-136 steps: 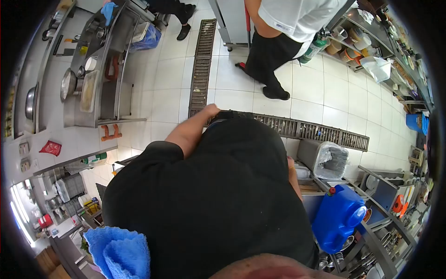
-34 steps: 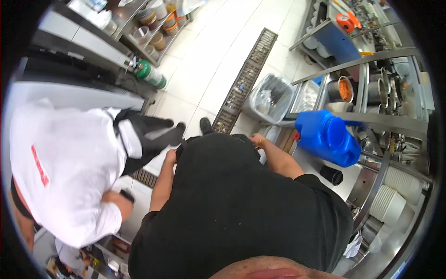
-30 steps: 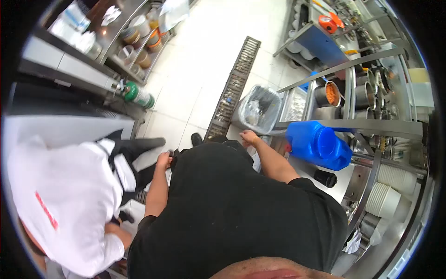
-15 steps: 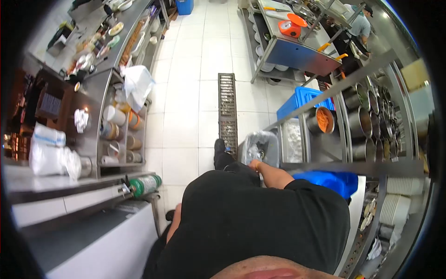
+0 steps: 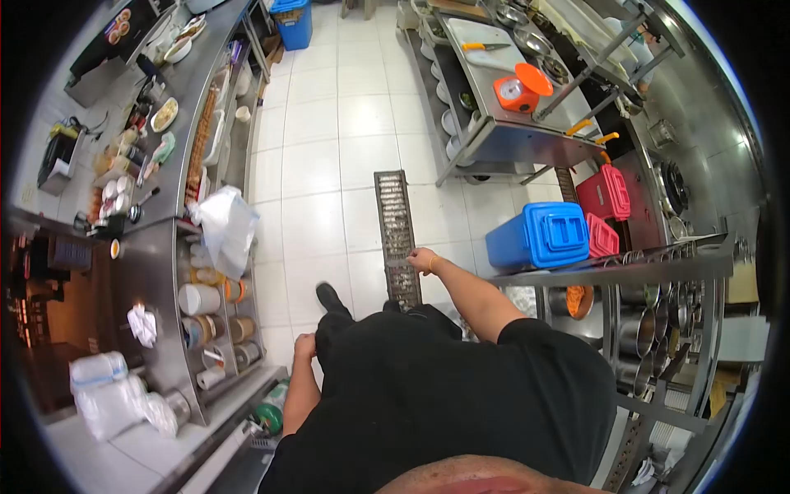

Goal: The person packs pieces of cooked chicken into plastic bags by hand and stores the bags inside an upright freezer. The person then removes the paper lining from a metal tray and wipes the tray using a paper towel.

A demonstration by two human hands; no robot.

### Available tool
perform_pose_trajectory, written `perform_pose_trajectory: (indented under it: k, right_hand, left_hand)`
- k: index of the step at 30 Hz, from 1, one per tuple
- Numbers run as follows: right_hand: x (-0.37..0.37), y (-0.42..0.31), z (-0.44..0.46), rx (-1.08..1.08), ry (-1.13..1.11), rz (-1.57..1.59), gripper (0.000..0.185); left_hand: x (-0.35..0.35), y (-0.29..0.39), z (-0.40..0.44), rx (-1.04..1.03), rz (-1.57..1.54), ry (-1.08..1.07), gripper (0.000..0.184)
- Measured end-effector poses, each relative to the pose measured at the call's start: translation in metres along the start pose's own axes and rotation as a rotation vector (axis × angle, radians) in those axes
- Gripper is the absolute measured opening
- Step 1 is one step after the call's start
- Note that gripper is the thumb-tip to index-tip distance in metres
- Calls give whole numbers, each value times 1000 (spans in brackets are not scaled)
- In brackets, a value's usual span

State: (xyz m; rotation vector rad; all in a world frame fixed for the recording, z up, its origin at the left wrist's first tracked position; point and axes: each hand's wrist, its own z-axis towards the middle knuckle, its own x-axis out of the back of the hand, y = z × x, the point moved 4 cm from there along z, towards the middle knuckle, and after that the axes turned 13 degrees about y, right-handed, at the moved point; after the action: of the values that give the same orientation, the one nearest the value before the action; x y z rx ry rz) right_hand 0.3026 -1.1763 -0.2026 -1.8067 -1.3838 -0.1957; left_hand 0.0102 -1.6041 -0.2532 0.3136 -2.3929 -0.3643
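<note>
My right hand (image 5: 424,261), with a thin band at the wrist, hangs in front of my body above the floor drain grate (image 5: 395,214). Its fingers are curled in, and nothing shows in them. Down at my left side is my left hand (image 5: 304,346), loosely closed, with no object visible in it. It is nearest to the metal counter and the green cylinder (image 5: 271,407), apart from both. My black shirt and trousers fill the lower middle, and one dark shoe (image 5: 331,298) steps onto the white tiles.
On the left, a steel counter (image 5: 185,144) holds plates and bags, with jars (image 5: 200,300) on shelves below. To the right stand a blue lidded bin (image 5: 539,236), red bins (image 5: 603,193) and a rack with steel pots (image 5: 638,333). An orange scale (image 5: 522,87) sits on the right-hand table.
I have moved forward along the aisle. My right hand has swung forward, away from the lined waste bin, which my body now mostly hides. My left hand has come into fuller view.
</note>
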Motion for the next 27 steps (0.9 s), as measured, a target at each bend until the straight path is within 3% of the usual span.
perform_pose_trajectory:
  k: [2, 5, 6, 7, 9, 10, 12, 14, 17, 18, 23, 26, 27]
  right_hand:
    - [12, -37, 27, 49, 48, 25, 41]
    - [21, -72, 44, 24, 85, 85, 41]
    - [19, -69, 63, 89, 150, 0, 42]
    - [13, -56, 76, -18, 112, 49, 42]
    - [2, -28, 74, -279, 49, 168, 44]
    - [10, -40, 54, -338, 0, 107, 45]
    - [13, -32, 54, -405, -52, 62, 46]
    - [29, -44, 35, -516, 145, 204, 44]
    - [35, -56, 33, -602, 177, 268, 35]
    - [37, -62, 40, -627, 138, 282, 33]
    - [23, -48, 126, -738, -121, 345, 31]
    - [50, -57, 200, -661, 10, 545, 29]
    - [76, -70, 235, -512, -2, 422, 29]
  left_hand:
    - [14, 53, 3, -4, -45, 12, 36]
    - [13, 75, 110, -336, -237, 25, 33]
    - [22, 93, 145, -343, -253, 115, 33]
    - [24, 100, 189, -248, -227, 242, 31]
    - [65, 163, 173, 120, -298, -116, 29]
    - [79, 185, 185, 165, -293, -158, 28]
    - [102, 222, 227, 96, -144, -184, 27]
    - [131, 265, 261, -27, 11, -242, 26]
    - [161, 321, 321, 15, 76, -193, 24]
    - [163, 339, 348, 82, 40, -235, 43]
    - [151, 460, 399, 31, 3, -233, 40]
    - [121, 537, 402, -20, -35, -222, 29]
    - [110, 566, 394, -63, 20, -224, 27]
